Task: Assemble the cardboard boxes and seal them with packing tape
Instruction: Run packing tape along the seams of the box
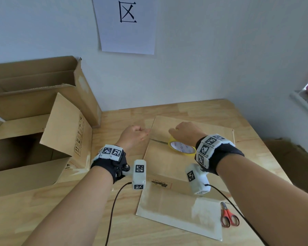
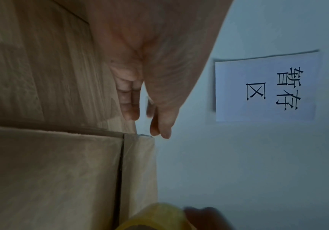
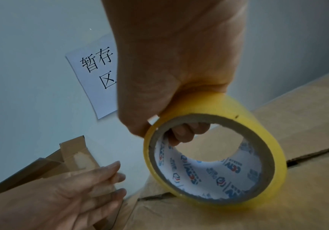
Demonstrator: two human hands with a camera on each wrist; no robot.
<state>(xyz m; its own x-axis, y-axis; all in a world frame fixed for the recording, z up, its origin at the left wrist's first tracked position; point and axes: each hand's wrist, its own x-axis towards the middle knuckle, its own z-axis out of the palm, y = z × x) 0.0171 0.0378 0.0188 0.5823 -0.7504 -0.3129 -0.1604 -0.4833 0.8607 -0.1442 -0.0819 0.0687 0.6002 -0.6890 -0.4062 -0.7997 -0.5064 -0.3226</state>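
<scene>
A closed cardboard box (image 1: 181, 176) lies flat on the wooden table (image 1: 64, 215), its flap seam running left to right. My right hand (image 1: 178, 132) grips a yellow tape roll (image 1: 181, 148) standing on the seam, fingers hooked through the core (image 3: 187, 132) and thumb outside. In the right wrist view the tape roll (image 3: 244, 112) touches the box top (image 3: 307, 124). My left hand (image 1: 144, 134) is at the box's left edge. Its thumb and forefinger (image 2: 160, 130) pinch the tape's free end there. A glossy strip covers the seam (image 2: 136, 163) from that edge toward the roll (image 2: 155, 217).
Two open cardboard boxes (image 1: 34, 139) (image 1: 34, 86) stand at the left of the table. Red-handled scissors (image 1: 228, 217) lie to the right of the box's near corner. A paper sign (image 1: 126, 23) hangs on the wall behind. Black cables (image 1: 112, 210) trail from both wrists.
</scene>
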